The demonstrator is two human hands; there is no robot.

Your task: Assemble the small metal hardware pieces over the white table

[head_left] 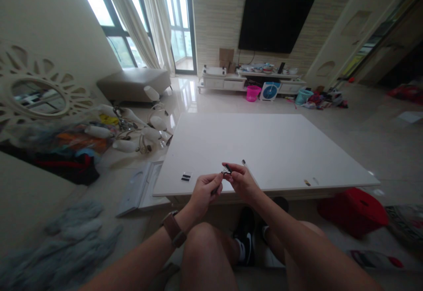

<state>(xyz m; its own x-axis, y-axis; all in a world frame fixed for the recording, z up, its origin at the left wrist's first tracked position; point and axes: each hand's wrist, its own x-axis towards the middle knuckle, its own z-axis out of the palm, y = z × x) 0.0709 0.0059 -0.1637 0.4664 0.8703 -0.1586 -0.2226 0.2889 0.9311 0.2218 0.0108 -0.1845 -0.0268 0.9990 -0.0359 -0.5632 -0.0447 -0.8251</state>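
Above the near edge of the white table (251, 137), my two hands meet at a small black and silver object (226, 170) whose kind is too small to make out. My left hand (205, 189) is closed on its lower end, and a dark part shows below the fingers. Thumb and fingers of my right hand (243, 180) pinch its black upper part. Just beyond the right hand lies a thin stick-like item with a dark tip (243, 162), partly hidden by that hand. Left of my hands, a small clear piece with black strips (186, 176) lies flat.
A small brown and black item (307, 182) lies near the table's right front edge. A red round stool-like object (358, 211) stands at the right. White lamp arms (142, 132) and an open white box (140, 187) are on the floor at the left. My knees are under my forearms.
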